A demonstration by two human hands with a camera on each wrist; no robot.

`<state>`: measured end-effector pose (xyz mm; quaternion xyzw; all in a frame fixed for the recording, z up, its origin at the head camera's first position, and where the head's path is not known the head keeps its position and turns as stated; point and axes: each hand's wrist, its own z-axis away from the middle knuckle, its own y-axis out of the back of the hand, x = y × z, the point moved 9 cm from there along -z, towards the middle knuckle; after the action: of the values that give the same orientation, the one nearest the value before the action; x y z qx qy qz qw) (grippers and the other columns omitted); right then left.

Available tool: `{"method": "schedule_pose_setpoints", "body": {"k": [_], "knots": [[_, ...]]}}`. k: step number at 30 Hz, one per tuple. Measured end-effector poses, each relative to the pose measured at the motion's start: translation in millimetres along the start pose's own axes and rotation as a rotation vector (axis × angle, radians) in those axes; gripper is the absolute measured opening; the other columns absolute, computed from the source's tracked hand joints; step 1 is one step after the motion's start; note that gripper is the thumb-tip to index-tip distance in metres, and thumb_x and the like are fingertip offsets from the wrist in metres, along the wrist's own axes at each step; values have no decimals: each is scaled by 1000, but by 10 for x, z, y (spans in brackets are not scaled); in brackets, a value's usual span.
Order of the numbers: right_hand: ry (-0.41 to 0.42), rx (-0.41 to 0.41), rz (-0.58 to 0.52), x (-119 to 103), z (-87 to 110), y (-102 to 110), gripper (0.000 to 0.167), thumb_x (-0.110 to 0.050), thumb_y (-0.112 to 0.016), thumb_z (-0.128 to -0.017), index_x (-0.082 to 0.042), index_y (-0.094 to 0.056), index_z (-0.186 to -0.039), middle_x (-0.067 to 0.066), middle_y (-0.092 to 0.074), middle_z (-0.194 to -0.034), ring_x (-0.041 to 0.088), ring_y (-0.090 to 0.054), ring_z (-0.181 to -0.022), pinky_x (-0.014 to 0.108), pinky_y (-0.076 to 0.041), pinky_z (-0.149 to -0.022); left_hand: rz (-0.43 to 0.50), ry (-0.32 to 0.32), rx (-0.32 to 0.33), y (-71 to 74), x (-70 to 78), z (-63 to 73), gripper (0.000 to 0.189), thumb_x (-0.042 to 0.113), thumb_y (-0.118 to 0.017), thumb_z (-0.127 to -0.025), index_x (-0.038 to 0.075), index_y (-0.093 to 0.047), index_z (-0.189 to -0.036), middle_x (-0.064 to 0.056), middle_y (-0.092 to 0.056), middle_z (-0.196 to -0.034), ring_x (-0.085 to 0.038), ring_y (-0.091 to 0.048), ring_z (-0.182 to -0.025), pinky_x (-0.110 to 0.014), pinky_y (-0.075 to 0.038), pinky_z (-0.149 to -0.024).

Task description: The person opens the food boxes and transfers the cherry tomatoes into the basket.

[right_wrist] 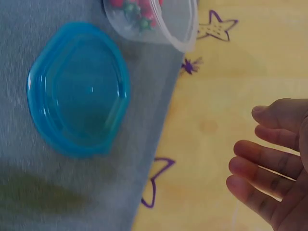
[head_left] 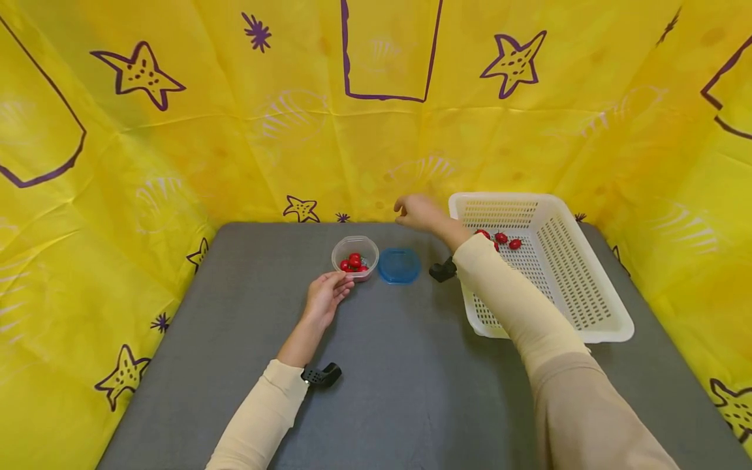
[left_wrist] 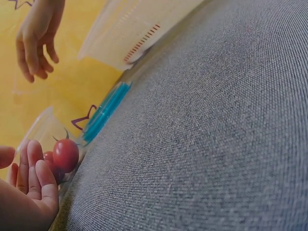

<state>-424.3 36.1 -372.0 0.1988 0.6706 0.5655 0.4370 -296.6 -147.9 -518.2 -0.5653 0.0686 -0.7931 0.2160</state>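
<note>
A clear plastic container [head_left: 356, 243] holds several red cherry tomatoes [head_left: 354, 261] with green stems. At its near left edge my left hand [head_left: 326, 297] grips the rim between thumb and fingers; part of the grip is hidden in the left wrist view, where a tomato [left_wrist: 65, 155] shows beyond the fingers. To the right of the container a blue lid [head_left: 399, 266] lies flat on the table. My right hand [head_left: 422, 213] is in the air beyond the lid, left of the basket. Its fingers [right_wrist: 262, 156] are loosely bent and spread, with nothing in them.
A white slotted basket [head_left: 599, 281] stands on the right of the grey table [head_left: 376, 391], holding several cherry tomatoes; my right forearm passes over it and hides part. Yellow patterned cloth [head_left: 376, 150] hangs behind and at both sides.
</note>
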Motion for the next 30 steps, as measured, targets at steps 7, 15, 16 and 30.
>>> {"method": "schedule_pose_setpoints", "body": {"k": [7,15,16,30], "knots": [[27,-54,-9,-207,-76,-239,35,-19,-61,-94,1,-61,-123,18,-69,-111,31,-65,-101,41,-51,-92,-11,7,13,12,-14,20,5,9,-55,-98,6,-57,-95,5,-71,-71,-7,-67,-67,-23,-54,-74],[59,-78,-61,-437,-149,-468,30,-15,-61,-94,1,-63,-120,16,-69,-109,28,-65,-99,38,-53,-90,-1,6,14,-3,-3,9,5,9,-55,-98,7,-57,-94,6,-70,-70,-6,-67,-66,-22,-54,-72],[60,-86,-74,-457,-154,-503,30,-14,-61,-94,1,-63,-121,16,-69,-110,28,-65,-99,38,-53,-90,0,7,12,-3,-7,7,5,9,-55,-98,7,-56,-93,6,-70,-70,-6,-67,-66,-22,-53,-72],[71,-115,-89,-695,-237,-878,30,-16,-62,-93,-2,-64,-120,14,-68,-111,26,-63,-98,35,-53,-91,-28,9,-18,-12,19,-13,5,10,-54,-98,6,-56,-98,6,-71,-72,-5,-67,-67,-19,-53,-69]]}}
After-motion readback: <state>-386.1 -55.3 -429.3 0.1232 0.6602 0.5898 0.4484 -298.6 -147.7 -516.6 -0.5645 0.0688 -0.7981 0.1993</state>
